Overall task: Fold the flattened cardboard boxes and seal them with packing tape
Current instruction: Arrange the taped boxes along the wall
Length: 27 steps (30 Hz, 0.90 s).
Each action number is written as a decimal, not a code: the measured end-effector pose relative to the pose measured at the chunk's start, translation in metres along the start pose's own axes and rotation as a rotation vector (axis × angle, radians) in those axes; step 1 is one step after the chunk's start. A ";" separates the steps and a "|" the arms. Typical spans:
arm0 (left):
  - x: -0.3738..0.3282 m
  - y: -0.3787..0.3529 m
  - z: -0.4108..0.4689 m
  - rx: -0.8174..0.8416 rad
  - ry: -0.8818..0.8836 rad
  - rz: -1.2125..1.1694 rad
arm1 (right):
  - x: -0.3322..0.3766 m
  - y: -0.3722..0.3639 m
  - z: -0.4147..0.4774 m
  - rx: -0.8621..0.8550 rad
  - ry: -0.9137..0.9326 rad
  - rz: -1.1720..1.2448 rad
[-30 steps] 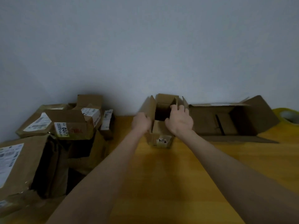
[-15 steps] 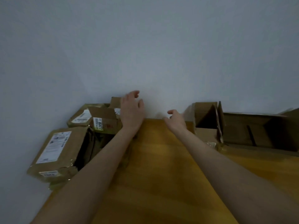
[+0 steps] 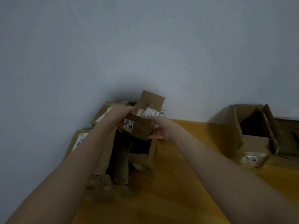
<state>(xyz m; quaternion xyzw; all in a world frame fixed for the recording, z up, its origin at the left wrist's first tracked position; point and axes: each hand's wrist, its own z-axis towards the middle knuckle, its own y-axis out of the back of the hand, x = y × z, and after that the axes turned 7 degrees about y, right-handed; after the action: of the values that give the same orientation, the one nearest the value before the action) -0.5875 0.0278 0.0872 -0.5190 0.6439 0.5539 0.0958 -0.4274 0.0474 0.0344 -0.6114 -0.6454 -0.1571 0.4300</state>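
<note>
While left grip [image 3: 120, 114] and right grip [image 3: 159, 128] clasp the labelled box [image 3: 137, 129] atop the pile [image 3: 140, 160] at the table's [image 3: 178, 178] far-left corner, fetching is in hand; next, lift it clear for folding.

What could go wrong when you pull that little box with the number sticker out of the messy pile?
Two things might happen. The left hand and the right hand grip the labelled box only at its ends, so it could slip or twist as it comes up. It also sits close against the open box behind it in a loose heap, so lifting it may knock that one over.
</note>
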 end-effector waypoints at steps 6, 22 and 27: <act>-0.028 -0.011 -0.012 -0.041 -0.175 -0.071 | 0.026 0.019 -0.009 -0.134 0.202 0.148; -0.021 -0.228 -0.045 0.433 -0.054 -0.067 | -0.048 0.181 -0.034 -0.623 0.181 -0.431; -0.010 -0.238 -0.052 0.393 -0.101 0.007 | -0.044 0.172 -0.038 -0.662 0.270 -1.021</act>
<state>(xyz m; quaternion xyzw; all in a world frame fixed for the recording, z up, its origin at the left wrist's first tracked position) -0.3752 0.0278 -0.0329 -0.4599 0.7357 0.4432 0.2255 -0.2595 0.0258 -0.0314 -0.3012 -0.7134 -0.6105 0.1664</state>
